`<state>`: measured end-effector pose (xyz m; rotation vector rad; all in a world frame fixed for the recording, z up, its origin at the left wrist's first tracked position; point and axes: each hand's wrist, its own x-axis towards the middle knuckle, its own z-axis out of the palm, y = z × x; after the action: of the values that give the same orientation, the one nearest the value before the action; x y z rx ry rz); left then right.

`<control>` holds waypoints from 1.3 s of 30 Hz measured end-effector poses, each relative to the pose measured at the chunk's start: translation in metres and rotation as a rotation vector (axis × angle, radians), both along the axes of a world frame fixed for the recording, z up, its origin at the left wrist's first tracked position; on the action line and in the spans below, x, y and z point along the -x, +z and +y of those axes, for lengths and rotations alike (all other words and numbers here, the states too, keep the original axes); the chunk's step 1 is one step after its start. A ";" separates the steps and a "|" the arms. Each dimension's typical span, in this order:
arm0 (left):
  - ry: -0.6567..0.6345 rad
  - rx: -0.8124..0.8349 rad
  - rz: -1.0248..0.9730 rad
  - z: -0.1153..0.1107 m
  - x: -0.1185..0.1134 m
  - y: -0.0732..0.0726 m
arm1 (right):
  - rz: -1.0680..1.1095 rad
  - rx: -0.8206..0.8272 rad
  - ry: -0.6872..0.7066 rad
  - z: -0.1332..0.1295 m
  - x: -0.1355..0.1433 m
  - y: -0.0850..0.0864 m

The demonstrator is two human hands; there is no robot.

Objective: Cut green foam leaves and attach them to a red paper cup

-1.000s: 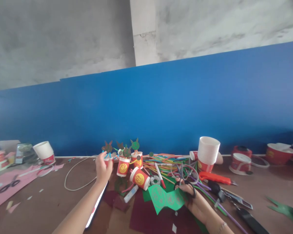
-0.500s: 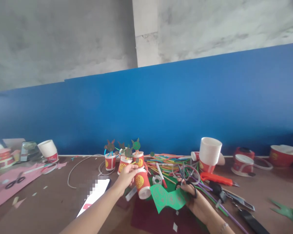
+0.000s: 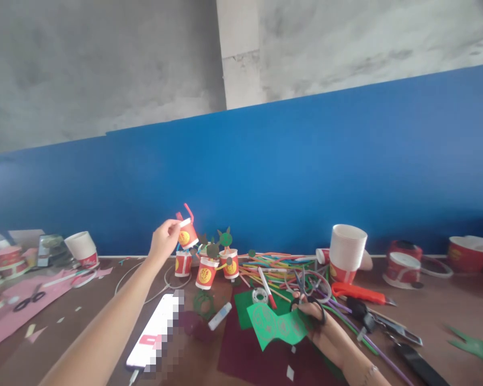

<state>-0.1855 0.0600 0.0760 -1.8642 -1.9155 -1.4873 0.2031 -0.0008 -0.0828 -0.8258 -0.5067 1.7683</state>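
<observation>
Left hand (image 3: 165, 239) pinches red cup (image 3: 188, 235), now raised toward back edge of bench (image 3: 86, 316); likely the active piece. Right hand (image 3: 314, 317) holds scissors (image 3: 303, 285); paper (image 3: 266, 324) hold unclear.

"What colours is the raised cup (image 3: 190, 234) showing?"

"It's wearing red with a round yellow print, and its thin strips (image 3: 189, 212) are showing plain red."

"What is the green sheet (image 3: 276, 328) carrying?"

"It's carrying brownish outlined circles. Beneath it, another sheet (image 3: 241, 359) is showing deep maroon."

"What is brightening the space behind the green sheet?"

"A pile of sticks (image 3: 261, 264) is mixing orange, yellow, green and blue, while the panel (image 3: 241, 177) farther back is showing solid blue."

"And to its right?"

"The knife (image 3: 357, 292) is flaring orange-red, and the scissors (image 3: 323, 310) are showing black handles."
</observation>
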 end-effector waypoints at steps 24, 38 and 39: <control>-0.079 0.061 0.298 0.049 0.042 -0.057 | -0.017 -0.034 0.013 -0.002 0.000 0.003; -0.048 -0.060 0.292 0.039 0.036 -0.048 | 0.017 -0.016 0.005 -0.002 0.000 0.004; -0.032 -0.069 0.280 0.035 0.033 -0.043 | 0.009 -0.016 0.006 -0.002 0.000 0.004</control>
<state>-0.2184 0.0954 0.0330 -1.9595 -1.6942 -1.2067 0.2027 -0.0024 -0.0787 -0.8051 -0.5174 1.7706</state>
